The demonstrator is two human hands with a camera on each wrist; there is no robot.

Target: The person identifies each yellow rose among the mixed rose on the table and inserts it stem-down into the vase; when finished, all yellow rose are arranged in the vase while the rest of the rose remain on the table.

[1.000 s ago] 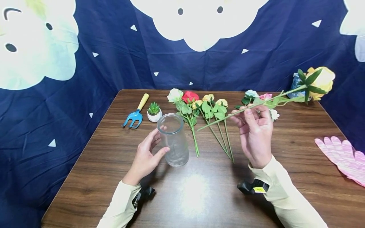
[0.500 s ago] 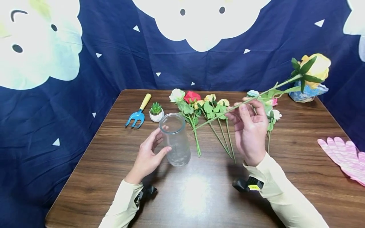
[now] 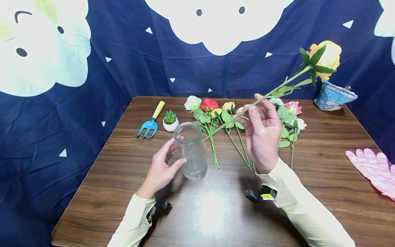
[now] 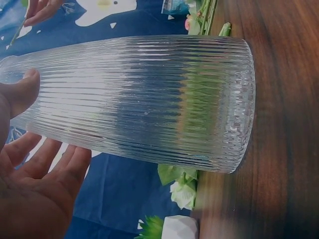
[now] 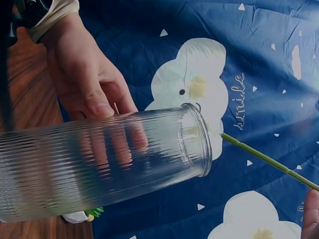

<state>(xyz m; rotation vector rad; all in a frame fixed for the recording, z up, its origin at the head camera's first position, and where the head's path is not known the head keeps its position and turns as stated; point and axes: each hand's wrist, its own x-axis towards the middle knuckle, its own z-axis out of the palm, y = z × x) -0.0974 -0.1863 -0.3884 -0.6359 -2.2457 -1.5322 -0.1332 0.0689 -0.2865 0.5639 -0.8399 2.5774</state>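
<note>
A clear ribbed glass vase [image 3: 195, 158] stands upright on the table, holding no flower. My left hand [image 3: 161, 170] wraps round its side; in the left wrist view the thumb lies on one side of the vase [image 4: 139, 104] and the fingers on the other. My right hand [image 3: 263, 137] pinches the stem of a yellow rose [image 3: 329, 59] between thumb and fingers. The bloom points up and right, and the stem slants down to the left. In the right wrist view, the tip of the green stem [image 5: 261, 158] is just outside the vase's rim [image 5: 199, 139].
Behind the vase lie a red rose [image 3: 209, 104], a white rose [image 3: 192, 103] and several yellow ones. A potted succulent [image 3: 170, 120] and a blue hand fork [image 3: 148, 127] are at left. Rightward are a pink flower [image 3: 293, 107], a blue bag [image 3: 333, 96] and pink gloves [image 3: 374, 171].
My right hand has moved left with the yellow rose, bringing the stem's end close to the vase's rim. The bloom has risen and tilted more upright. The left hand stays on the vase.
</note>
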